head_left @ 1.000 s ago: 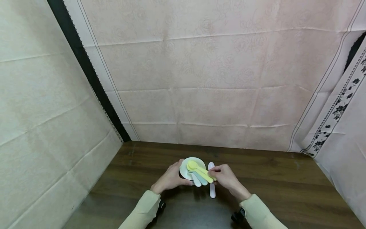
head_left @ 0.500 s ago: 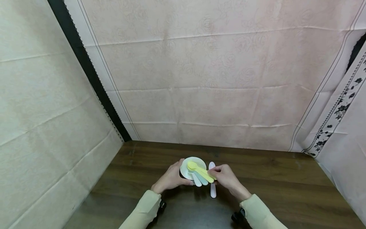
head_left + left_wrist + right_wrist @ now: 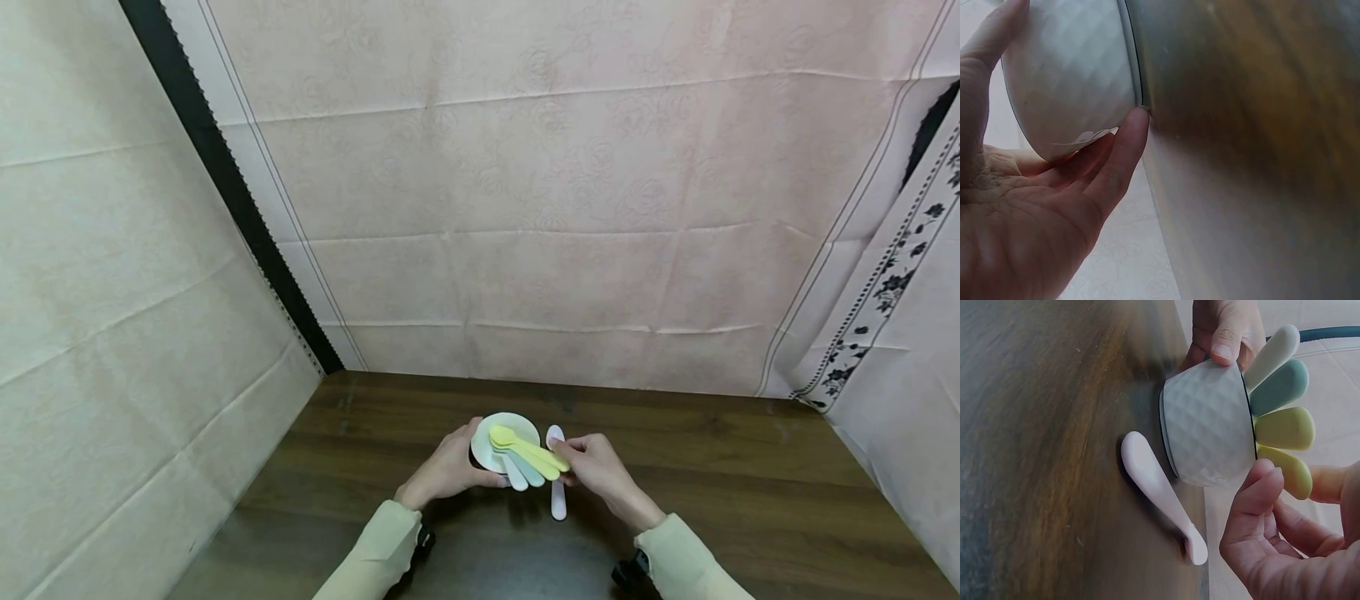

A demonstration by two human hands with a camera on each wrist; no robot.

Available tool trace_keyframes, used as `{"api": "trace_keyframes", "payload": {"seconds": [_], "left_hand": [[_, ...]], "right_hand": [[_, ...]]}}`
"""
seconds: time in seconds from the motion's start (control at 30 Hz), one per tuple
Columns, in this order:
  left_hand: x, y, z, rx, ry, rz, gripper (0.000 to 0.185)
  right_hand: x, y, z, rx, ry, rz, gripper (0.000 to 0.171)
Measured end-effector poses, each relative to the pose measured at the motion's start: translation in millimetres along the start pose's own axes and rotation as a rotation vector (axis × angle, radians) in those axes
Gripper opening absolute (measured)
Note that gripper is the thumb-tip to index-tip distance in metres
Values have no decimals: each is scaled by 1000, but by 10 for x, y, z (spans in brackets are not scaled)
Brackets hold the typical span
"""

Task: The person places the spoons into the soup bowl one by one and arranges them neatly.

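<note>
Spoons [image 3: 528, 454] are being fanned handle-first toward the right hand [image 3: 592, 467], fingers loose beside them; the bowl [image 3: 489, 446] is being gripped by the left hand [image 3: 448, 468].

spoon [image 3: 557, 492] handle part-hidden by right hand [image 3: 596, 468]

One white bowl [image 3: 1207, 431], four spoons across its rim [image 3: 1282, 415], one pink spoon [image 3: 1157, 487] on the table.
</note>
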State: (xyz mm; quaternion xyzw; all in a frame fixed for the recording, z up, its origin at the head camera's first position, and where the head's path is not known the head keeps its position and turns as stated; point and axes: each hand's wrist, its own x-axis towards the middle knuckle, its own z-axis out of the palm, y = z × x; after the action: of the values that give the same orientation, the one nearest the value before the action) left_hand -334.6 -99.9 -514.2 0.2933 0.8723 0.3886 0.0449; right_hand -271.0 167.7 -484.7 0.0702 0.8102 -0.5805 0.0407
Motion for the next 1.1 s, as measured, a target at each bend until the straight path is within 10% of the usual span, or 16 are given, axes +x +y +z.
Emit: {"api": "trace_keyframes", "payload": {"seconds": [1.1], "left_hand": [[17, -36, 25, -4, 12, 11, 93]], "right_hand": [[-147, 115, -125, 46, 17, -9, 33]]}}
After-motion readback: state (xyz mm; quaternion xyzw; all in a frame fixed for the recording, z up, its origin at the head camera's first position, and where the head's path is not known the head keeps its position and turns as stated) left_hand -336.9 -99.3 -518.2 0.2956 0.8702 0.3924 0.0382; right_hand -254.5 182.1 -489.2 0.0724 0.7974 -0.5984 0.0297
